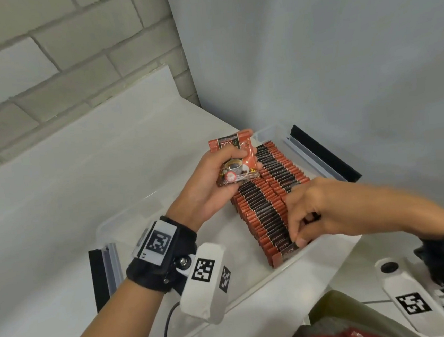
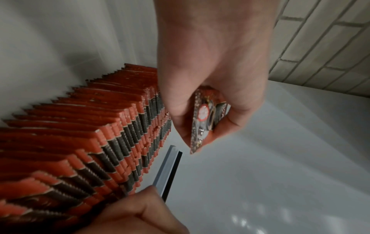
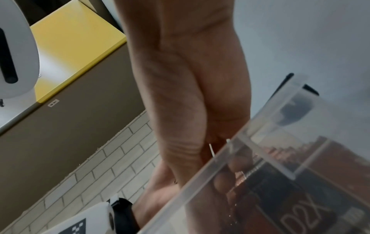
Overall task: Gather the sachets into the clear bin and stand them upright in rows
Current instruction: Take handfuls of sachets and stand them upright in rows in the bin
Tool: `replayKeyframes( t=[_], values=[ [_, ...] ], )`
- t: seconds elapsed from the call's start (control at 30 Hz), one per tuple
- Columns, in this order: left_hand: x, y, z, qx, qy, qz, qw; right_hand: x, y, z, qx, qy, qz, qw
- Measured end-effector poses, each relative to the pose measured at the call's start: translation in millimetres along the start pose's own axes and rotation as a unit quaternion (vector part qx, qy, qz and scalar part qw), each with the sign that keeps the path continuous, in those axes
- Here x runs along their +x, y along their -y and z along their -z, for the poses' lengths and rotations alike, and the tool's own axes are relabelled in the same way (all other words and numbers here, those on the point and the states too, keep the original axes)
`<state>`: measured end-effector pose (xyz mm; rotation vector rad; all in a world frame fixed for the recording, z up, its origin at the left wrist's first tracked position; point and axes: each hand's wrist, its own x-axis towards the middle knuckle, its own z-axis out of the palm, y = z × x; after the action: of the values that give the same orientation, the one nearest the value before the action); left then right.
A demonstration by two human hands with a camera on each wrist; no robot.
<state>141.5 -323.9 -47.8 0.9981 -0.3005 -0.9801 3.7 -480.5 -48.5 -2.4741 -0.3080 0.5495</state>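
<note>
The clear bin (image 1: 320,257) stands on a white counter in the corner. Red-and-black sachets (image 1: 265,204) stand upright in it in packed rows (image 2: 100,134). My left hand (image 1: 238,153) hovers over the far end of the rows and grips a small stack of sachets (image 1: 238,171), coffee-cup print facing me; the left wrist view shows the stack (image 2: 202,114) edge-on, pinched between thumb and fingers (image 2: 205,125). My right hand (image 1: 300,231) reaches into the near end of the rows, fingers curled down among the tops, thumb on the front sachet (image 3: 300,213). Its fingertips (image 3: 226,174) show through the bin wall (image 3: 260,142).
Black-and-grey clip handles sit at the bin's two ends (image 1: 321,154) (image 1: 104,272). The white counter (image 1: 58,209) stretches left toward a brick wall (image 1: 45,63); a grey wall (image 1: 339,50) stands right behind the bin. Red and olive fabric (image 1: 336,327) lies at the bottom edge.
</note>
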Motion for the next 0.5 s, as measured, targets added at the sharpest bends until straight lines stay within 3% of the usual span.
replayKeyframes(
  t=[0.33, 0.43, 0.5],
  values=[
    [3, 5, -2, 0.069, 0.002, -0.018, 0.997, 3, 1, 6, 0.050, 0.004, 0.017, 0.999],
    [3, 6, -3, 0.101, -0.008, -0.007, 0.995, 2, 8, 13, 0.111, -0.156, 0.029, 0.981],
    [2, 6, -5, 0.132, -0.003, -0.002, 0.991, 6, 10, 20, 0.166, -0.308, 0.005, 0.937]
  ],
)
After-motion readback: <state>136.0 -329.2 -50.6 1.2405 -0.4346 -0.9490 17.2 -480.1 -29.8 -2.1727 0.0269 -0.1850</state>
